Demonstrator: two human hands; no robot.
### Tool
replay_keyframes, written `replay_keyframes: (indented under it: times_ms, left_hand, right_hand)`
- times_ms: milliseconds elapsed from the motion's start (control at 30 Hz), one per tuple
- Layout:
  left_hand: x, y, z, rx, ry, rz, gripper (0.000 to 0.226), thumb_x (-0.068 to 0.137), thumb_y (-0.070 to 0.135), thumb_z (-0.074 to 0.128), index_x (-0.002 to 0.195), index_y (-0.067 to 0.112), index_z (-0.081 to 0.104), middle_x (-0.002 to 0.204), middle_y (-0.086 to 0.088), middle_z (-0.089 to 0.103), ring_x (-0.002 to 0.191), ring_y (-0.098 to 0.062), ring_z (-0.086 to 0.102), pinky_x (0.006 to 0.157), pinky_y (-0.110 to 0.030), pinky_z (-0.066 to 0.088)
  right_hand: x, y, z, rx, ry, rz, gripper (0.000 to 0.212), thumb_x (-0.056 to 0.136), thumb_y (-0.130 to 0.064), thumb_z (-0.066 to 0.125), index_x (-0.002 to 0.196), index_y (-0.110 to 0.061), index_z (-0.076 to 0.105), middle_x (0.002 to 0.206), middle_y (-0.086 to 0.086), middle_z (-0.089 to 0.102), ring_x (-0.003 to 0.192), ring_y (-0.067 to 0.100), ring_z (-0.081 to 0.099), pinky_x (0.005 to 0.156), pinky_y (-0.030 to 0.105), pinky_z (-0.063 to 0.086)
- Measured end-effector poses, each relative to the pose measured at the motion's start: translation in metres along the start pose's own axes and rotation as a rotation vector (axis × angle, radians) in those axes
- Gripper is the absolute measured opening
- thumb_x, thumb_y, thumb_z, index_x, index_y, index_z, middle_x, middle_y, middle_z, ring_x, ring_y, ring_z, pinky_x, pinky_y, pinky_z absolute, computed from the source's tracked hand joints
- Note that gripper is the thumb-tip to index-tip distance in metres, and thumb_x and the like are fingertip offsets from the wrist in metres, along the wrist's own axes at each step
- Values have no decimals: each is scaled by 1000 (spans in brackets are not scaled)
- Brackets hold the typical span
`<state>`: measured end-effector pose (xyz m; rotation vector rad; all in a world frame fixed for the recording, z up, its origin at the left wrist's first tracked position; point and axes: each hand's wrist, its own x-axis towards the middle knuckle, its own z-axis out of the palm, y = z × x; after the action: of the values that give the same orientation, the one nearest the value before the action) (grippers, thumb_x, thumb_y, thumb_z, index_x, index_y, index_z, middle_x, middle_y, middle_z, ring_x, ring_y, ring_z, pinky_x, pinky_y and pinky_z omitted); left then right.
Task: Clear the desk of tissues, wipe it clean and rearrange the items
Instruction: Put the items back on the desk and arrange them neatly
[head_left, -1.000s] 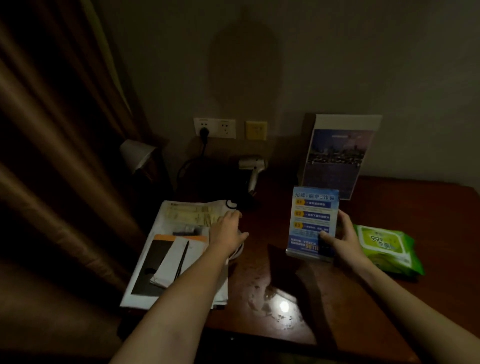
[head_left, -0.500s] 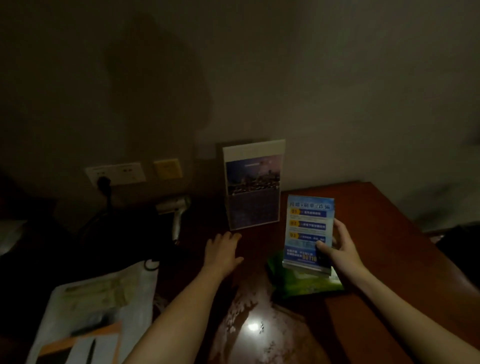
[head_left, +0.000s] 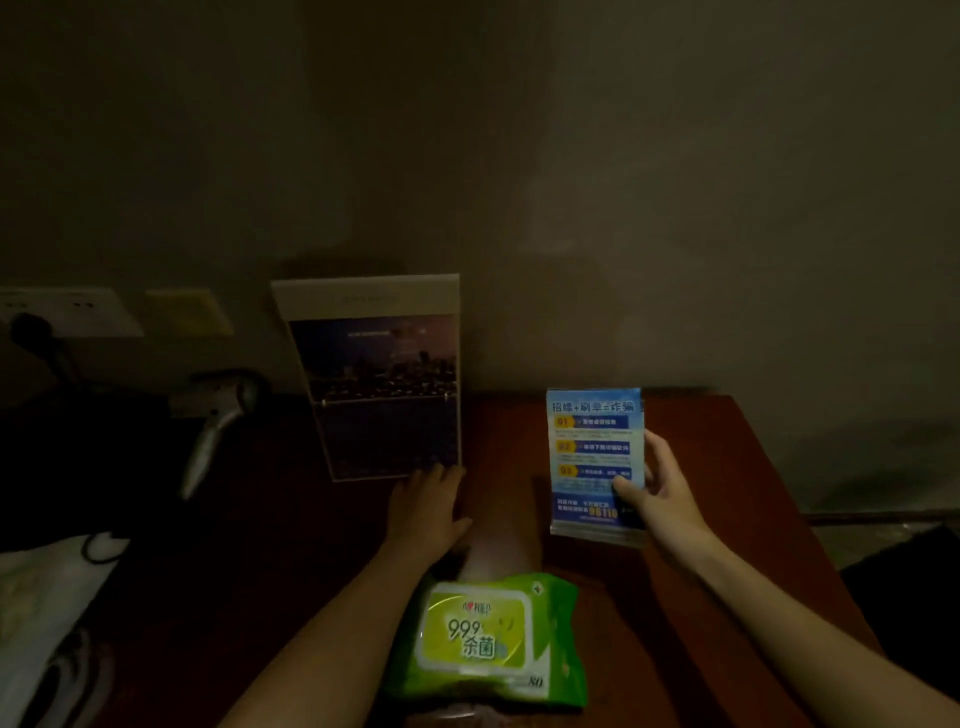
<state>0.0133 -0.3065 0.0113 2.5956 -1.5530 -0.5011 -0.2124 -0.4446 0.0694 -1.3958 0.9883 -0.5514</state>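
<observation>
My right hand (head_left: 657, 501) grips a small blue notice card in a clear stand (head_left: 592, 457), held upright over the right part of the dark red desk (head_left: 737, 519). My left hand (head_left: 428, 506) lies flat on the desk with fingers apart, its fingertips at the lower right corner of a tall display card with a night city picture (head_left: 382, 379) that leans against the wall. A green pack of wet wipes (head_left: 488, 639) lies on the desk near me, between my forearms. No loose tissues are in view.
A silver hair dryer (head_left: 218, 426) rests at the back left, below a wall socket with a black plug (head_left: 57, 317) and a yellow wall plate (head_left: 187, 312). A white sheet of papers (head_left: 47, 613) lies at the left edge. The desk's right edge drops to a dark floor.
The view has swung right and closer to the desk. My right hand has carried the blue card to the right side. My left hand has left the papers and reached the tall display card.
</observation>
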Motion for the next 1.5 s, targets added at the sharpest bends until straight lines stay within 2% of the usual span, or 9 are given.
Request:
replay_keyframes:
  times_ms: [133,300,533,667,867,1100,1200,1333,1500]
  left_hand:
    - [16,-6,25,-23,24,-59,63,89,47,60,143,28,34,137,1,45,125,-21,44,98,-35,40]
    - [34,-17,43,-67,66,-98,59,89,46,60,141,30,37,134,3,46,123,-19,45,97,-34,40]
    - [34,-29,53,-92,55,-126,60,88,45,61,140,29,37,136,3,44,123,-19,45,96,-36,42]
    - [28,-29,53,-87,26,-151,60,88,44,62,140,29,35,135,2,44,122,-20,45,96,-36,42]
    - [18,-23,46,-91,-7,-163,65,88,44,63,142,26,32,140,0,41,127,-22,42,99,-37,41]
    - [8,-16,34,-93,16,-157,70,86,45,64,144,26,29,142,-2,39,128,-23,42,98,-37,41]
    - [1,-18,31,-70,-4,-156,72,87,45,64,145,24,26,144,-2,37,128,-23,42,100,-37,40]
    - [-7,-26,26,-86,5,-163,73,86,43,67,144,25,27,144,-1,38,128,-23,42,99,-38,42]
    - [-5,-19,17,-285,12,-81,75,84,32,72,145,22,30,146,-4,38,132,-21,41,103,-37,41]
  right_hand:
    - [48,21,9,2,-44,-19,47,92,0,53,128,-26,39,109,-6,60,91,6,66,63,24,56]
    - [105,49,34,92,-78,-4,42,92,3,49,129,-17,45,119,0,61,107,13,62,81,33,57]
    - [121,68,49,-65,-146,-149,38,90,5,53,121,-14,45,109,-14,56,99,-6,57,81,9,49]
    - [110,72,44,-114,-159,-103,36,92,5,50,120,-16,44,107,-16,54,104,1,52,83,11,47]
    - [87,67,30,-206,-275,-58,60,88,6,55,135,-26,34,122,-16,49,116,0,47,88,12,44]
    - [62,76,35,-183,-1,-53,43,87,6,57,121,-16,41,110,0,56,98,15,60,75,28,56]
    - [52,81,35,-270,2,-181,18,90,4,54,98,-12,56,97,-9,62,92,8,62,69,19,54]
    - [34,82,24,-342,-34,-203,27,93,-2,51,100,-25,62,103,-18,62,98,-5,59,74,15,51]
    - [14,86,9,-381,-10,-181,38,94,-4,51,99,-40,59,102,-17,64,93,-3,62,72,16,53]
